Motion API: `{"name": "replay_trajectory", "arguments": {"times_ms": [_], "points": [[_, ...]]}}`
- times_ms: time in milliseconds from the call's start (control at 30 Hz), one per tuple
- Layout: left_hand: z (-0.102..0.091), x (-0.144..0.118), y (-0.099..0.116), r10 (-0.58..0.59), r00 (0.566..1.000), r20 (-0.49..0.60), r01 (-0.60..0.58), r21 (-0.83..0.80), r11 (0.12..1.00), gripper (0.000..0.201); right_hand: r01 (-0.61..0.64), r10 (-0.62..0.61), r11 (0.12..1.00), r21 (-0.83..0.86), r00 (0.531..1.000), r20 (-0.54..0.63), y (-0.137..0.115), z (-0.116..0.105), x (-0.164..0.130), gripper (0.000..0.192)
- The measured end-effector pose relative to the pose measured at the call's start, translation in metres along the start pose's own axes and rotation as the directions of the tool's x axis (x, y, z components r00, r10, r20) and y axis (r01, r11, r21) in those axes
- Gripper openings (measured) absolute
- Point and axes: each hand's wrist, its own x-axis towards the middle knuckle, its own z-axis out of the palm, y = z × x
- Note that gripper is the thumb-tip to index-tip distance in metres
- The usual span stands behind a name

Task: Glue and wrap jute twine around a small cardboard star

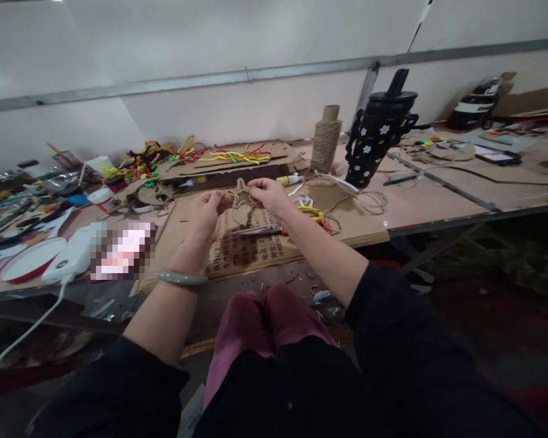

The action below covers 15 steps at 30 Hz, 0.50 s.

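Between my two hands is a small star-shaped frame (242, 196) that looks covered in brown twine. My left hand (207, 212) pinches its left side, and my right hand (270, 196) grips the upper right side with thumb and fingers. The star is held up above a cardboard sheet (182, 243) with printed characters. Below my right hand lie scissors (260, 230) with yellow and red handles, their blades pointing left. A glue tube (288, 179) with a yellow label rests just behind the right hand. Loose twine (369, 202) curls across the cardboard to the right.
A twine cone (326, 143) and a black flowered tumbler (379, 137) stand at the back right. Colourful pipe cleaners (237, 154) lie on cardboard at the back. To the left are a white corded device (73, 252), a blurred-out phone (123, 249) and a round red-rimmed lid (30, 258).
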Motion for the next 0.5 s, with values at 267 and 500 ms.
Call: {"name": "replay_trajectory", "arguments": {"times_ms": [267,500], "points": [[-0.002,-0.008,0.008,0.070,0.998,0.010,-0.069,-0.065,0.995,0.010,-0.008,0.010,0.996,0.091,1.000,-0.021,-0.003,-0.002,0.001,0.013],[-0.011,0.013,0.006,0.140,0.989,0.046,-0.138,-0.034,0.990,0.017,-0.045,0.055,0.987,0.153,0.996,-0.067,-0.001,-0.009,0.013,0.012]]}}
